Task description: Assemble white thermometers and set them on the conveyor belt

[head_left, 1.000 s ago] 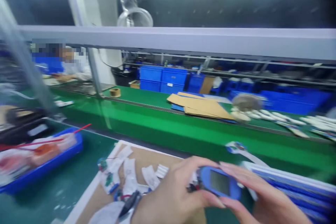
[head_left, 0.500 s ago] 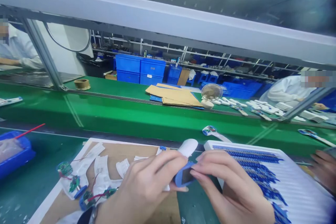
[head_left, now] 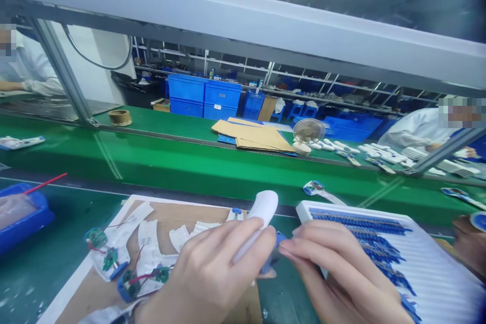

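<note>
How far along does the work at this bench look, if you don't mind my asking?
Looks done: a blue-and-white handheld unit lying on the green conveyor. In hand: the left hand and right hand hold a white casing with a blue rim. Left: wired circuit boards on the cardboard sheet and blue parts in the white tray.

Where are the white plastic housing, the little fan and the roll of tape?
white plastic housing (head_left: 265,206): head view, on its rounded top end.
small desk fan (head_left: 309,131): head view, on the middle of its round grille.
roll of brown tape (head_left: 120,118): head view, on its round side.
</note>
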`<state>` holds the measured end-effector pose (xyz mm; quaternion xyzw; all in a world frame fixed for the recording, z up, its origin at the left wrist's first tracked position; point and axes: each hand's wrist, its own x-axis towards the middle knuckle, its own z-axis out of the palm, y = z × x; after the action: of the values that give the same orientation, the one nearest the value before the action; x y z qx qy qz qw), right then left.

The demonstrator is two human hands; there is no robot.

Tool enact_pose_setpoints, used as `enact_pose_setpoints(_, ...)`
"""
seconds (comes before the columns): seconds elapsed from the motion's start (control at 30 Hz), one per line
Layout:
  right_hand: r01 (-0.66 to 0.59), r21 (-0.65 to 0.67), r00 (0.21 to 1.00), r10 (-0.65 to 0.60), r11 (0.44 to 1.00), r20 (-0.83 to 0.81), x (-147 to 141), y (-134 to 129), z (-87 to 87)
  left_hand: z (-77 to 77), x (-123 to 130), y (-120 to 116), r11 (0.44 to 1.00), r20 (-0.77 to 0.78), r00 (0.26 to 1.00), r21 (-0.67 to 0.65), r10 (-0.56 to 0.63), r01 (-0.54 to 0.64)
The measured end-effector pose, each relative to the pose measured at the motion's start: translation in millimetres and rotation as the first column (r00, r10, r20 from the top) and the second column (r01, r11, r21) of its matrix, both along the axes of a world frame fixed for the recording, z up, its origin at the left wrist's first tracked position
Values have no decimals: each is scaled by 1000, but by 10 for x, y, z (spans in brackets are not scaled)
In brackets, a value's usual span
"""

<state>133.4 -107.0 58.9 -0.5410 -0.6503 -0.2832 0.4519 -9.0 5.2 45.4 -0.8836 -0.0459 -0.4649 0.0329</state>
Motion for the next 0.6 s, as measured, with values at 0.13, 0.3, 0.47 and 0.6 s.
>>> enact_pose_setpoints(0.13,13,17,1000,-13,1000,2,10,4,3,-1,3,5,1000,-7,1000,11,14,-14)
enact_pose_setpoints(0.3,-27,-1,1000,27,1000,-11,33,29,10,6,-6,-2,998,1,998,42,57,-57)
enact_pose_setpoints(0.47,-70,-37,997,69,997,-46,43,73,-9,28,-16,-10,989,36,996,117,87,-91)
enact_pose_setpoints(0.6,-75,-27,997,74,997,-38,35,97,-27,25,-10,8,991,58,995,102,77,-82)
